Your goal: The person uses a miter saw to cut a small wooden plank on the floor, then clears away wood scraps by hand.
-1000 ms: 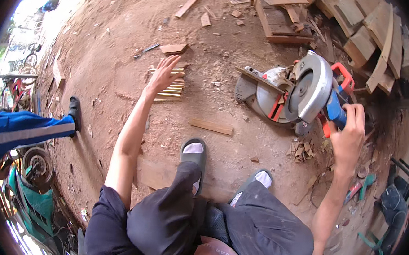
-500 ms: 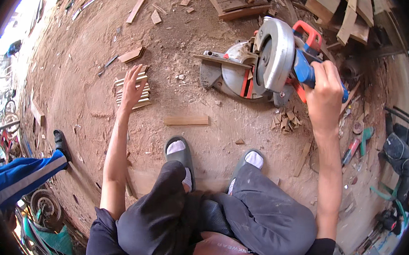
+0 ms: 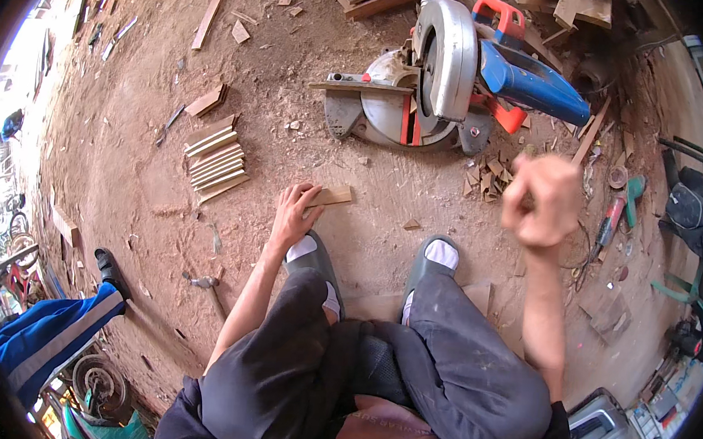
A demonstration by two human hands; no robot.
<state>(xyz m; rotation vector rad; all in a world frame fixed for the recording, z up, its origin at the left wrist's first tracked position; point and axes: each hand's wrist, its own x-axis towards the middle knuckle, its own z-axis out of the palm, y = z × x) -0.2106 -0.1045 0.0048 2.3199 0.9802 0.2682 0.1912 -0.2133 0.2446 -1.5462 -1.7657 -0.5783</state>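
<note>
My left hand has its fingers closed over the left end of a short wooden strip on the ground, just ahead of my left foot. Smeared by motion, my right hand is in the air, apart from the saw, and its fingers look curled but are not clear. Beyond it stands a miter saw with a silver blade guard, a blue body and red handles. A stack of thin wooden slats lies beyond my left hand, beside a smaller pile of wood pieces.
Small wood offcuts lie below the saw's right side. A hammer rests near my left forearm. On the right is a red and green power tool. Another person's leg in blue trousers reaches in from the left.
My right hand has let go of the saw's handle and come back toward me. My left hand has moved from the slat stack to the wooden strip and taken hold of it.
</note>
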